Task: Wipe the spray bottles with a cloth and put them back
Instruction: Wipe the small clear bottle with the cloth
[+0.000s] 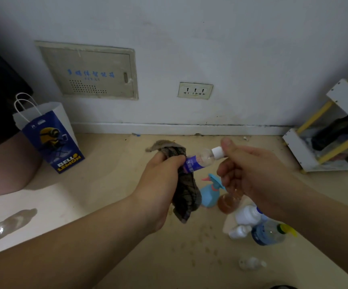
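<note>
The small clear bottle (200, 160) with a purple label is held up in the air between both hands, lying roughly level above the floor (106, 184). The right hand (250, 172) pinches its white cap (218, 152) between thumb and curled fingers. This probably steadies the bottle and leaves the body free for wiping.

The left hand (160, 180) is clamped around a dark checked cloth (184, 190). The cloth is wrapped over the bottle's lower end, and its loose tail hangs down below the fist. With the cloth closed around the body, a twist or a slide along the bottle would rub every side at once. The wiping of this bottle looks to be under way.

Below the hands, the other bottles stand or lie close together on the floor. They are a light blue spray bottle (209, 195), an amber bottle (228, 202), a white bottle (247, 215) and a bluish bottle with a yellow trigger (271, 232). A tiny clear bottle (251, 263) lies a little apart and nearer the camera. The cluster is likely the place to set this one down again.

Farther out, a blue printed paper bag (52, 140) stands by the wall at the left. A wall socket (195, 90) sits above the skirting, and a white and yellow rack (325, 142) stands at the right.
</note>
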A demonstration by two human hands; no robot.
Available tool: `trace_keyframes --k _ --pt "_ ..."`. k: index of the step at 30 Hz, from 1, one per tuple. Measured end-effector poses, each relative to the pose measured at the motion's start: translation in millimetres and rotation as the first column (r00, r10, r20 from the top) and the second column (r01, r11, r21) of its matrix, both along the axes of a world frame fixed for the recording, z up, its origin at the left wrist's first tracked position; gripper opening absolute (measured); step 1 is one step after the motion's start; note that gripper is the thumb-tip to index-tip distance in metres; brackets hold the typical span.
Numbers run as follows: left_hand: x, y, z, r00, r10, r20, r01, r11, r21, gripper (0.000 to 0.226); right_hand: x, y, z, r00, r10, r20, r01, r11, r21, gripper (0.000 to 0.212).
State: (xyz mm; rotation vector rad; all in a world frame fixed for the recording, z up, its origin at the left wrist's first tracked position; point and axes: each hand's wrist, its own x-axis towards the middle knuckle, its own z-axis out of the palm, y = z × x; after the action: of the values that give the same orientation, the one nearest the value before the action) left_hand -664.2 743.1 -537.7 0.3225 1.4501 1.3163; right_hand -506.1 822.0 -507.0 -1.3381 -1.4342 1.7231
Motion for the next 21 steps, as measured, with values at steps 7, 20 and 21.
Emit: trace_keyframes --k 7,20,21 --pt "9.0 -7.2 -3.6 0.923 -0.258 -0.286 0.264 0.964 -0.019 0.028 12.1 5.1 -3.8 0.980 0.117 0.160 -0.146 0.971 0.188 0.020" --pt "23.3 4.9 -43.9 0.930 -0.364 0.055 0.365 0.889 -0.277 0.037 54.5 13.1 -20.1 0.830 0.025 0.558 -0.336 0.820 0.463 0.018" --pt "22.9 6.2 -43.3 0.934 -0.352 0.055 0.353 0.897 -0.264 0.037 61.7 11.7 -24.0 0.806 -0.007 0.592 -0.338 0.816 0.469 0.015"
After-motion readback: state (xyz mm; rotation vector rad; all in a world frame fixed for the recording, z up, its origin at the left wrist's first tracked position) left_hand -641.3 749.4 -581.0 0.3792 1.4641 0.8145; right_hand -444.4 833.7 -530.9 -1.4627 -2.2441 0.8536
